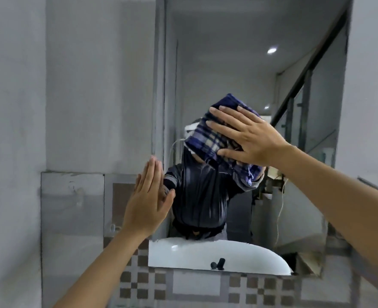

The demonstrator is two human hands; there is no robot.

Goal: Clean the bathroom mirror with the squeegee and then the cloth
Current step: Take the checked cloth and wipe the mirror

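Note:
The bathroom mirror (228, 63) hangs on the wall ahead, tall and frameless. My right hand (248, 136) lies flat with spread fingers on a blue, white and beige checked cloth (208, 138), pressing it against the middle of the glass. My left hand (149, 196) rests flat and empty, fingers together, against the mirror's left edge lower down. The mirror reflects a person in a dark top behind the cloth. No squeegee is in view.
A white washbasin (183, 252) with a black tap (219, 263) shows reflected at the mirror's bottom. Brown and grey checked tiles (143, 283) run below the mirror. Grey wall (83, 85) fills the left; a reflected stair rail (312, 70) shows at upper right.

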